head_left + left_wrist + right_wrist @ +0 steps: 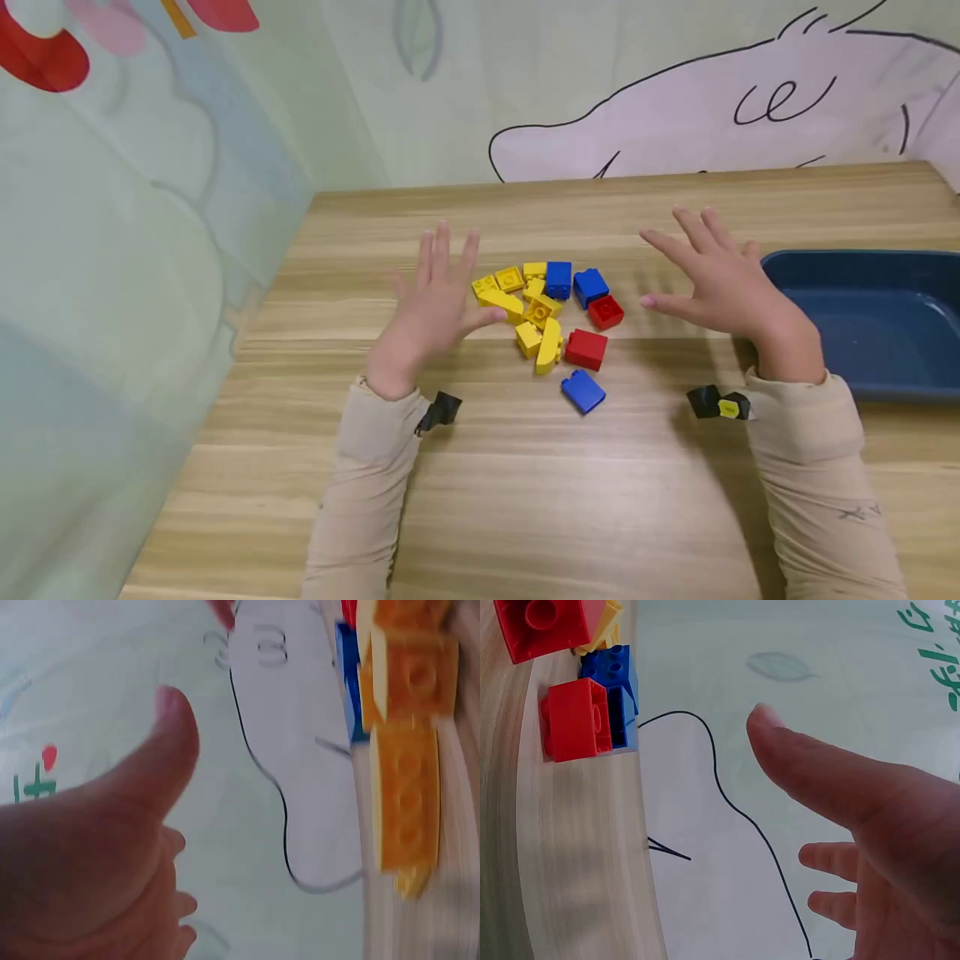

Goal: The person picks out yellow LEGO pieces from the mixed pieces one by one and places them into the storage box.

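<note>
A loose cluster of toy building bricks lies mid-table between my hands. Yellow bricks, among them a curved yellow brick (548,346), fill its left part. Toward the right are a red brick (586,349), a smaller red brick (606,312) and two blue bricks, one upright blue brick (558,280) at the back. Nearest me lies another blue brick (582,392). My left hand (431,321) hovers just left of the yellow bricks, fingers spread, holding nothing. To the right of the cluster, my right hand (723,287) is raised with fingers spread, also holding nothing.
A dark blue tray (877,393) stands at the right edge, beside my right wrist. The wooden table (570,517) meets a wall (442,108) with drawn figures at the back. Another painted wall (97,292) runs along the left.
</note>
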The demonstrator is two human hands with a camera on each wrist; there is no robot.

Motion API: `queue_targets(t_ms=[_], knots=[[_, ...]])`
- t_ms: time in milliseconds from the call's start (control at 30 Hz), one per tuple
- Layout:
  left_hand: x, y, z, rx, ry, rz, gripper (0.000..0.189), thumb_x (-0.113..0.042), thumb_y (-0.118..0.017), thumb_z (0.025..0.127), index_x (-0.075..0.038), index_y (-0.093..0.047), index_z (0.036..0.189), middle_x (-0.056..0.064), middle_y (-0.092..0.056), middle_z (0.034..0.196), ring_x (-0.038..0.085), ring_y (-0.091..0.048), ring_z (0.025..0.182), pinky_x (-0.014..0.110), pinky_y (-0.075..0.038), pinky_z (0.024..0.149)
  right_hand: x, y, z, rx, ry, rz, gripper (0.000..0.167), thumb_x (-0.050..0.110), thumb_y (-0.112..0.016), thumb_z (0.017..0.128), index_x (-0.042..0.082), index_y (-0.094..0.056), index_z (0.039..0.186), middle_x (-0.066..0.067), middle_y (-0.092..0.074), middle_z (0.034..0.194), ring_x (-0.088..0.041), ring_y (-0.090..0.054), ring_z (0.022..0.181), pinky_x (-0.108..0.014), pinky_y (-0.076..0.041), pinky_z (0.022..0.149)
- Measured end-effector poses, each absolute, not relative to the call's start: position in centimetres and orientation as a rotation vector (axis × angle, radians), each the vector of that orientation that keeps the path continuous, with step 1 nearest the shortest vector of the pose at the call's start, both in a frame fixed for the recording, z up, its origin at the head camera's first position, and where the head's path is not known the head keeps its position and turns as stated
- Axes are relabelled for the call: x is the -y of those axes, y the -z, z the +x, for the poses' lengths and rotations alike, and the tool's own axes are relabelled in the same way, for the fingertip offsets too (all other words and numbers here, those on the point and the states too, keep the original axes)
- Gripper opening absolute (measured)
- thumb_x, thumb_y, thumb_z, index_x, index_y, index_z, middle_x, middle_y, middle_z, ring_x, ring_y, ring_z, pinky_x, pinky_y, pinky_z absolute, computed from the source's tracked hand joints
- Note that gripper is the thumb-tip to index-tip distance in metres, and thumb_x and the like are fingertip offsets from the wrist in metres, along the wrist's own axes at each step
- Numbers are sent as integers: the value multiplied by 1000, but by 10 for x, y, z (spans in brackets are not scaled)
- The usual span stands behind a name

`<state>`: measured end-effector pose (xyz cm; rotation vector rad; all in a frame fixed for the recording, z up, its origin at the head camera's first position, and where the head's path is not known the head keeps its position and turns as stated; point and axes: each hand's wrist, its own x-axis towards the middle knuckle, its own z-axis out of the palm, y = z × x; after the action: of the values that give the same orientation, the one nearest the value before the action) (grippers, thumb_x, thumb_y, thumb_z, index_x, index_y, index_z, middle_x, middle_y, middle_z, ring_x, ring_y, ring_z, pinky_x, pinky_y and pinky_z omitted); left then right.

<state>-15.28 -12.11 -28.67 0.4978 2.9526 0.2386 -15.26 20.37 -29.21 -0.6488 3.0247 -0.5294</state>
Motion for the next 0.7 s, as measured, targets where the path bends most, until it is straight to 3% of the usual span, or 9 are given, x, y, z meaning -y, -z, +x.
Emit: queue_targets(t_ms=[167, 467, 600, 700], knots=[[89, 286, -137, -2863, -271, 745, 93, -61, -47, 86, -24, 12, 149, 9, 20, 153, 29, 16, 139, 68, -8, 102, -201, 289, -152, -3047, 537, -641, 74, 38, -65, 86, 17, -28, 147, -20, -10, 153, -42, 1, 139, -80, -7, 89], [33, 292, -120, -2762, -386, 1019, 88, -65, -43, 85, -29, 6, 149, 6, 3, 156, 28, -2, 142, 63, -21, 103, -219, 275, -148, -3256, 599, -652, 65, 23, -70, 83, 9, -41, 139, -27, -32, 142, -48, -28, 128, -74, -21, 90], [13, 300, -119, -2763, -399, 1067, 87, -63, -44, 86, -26, 2, 150, 9, 0, 156, 30, -7, 141, 59, -24, 104, -237, 274, -144, -3329, 669, -673, 61, 18, -70, 82, 5, -44, 136, -30, -36, 139, -50, -33, 125, -68, -26, 93], [-1, 304, -118, -2768, -381, 1111, 86, -62, -45, 87, -24, -1, 151, 11, -2, 155, 29, -9, 141, 55, -26, 105, -251, 272, -139, -3325, 698, -525, 61, 20, -66, 86, 4, -41, 139, -30, -30, 142, -49, -28, 128, -66, -23, 97]])
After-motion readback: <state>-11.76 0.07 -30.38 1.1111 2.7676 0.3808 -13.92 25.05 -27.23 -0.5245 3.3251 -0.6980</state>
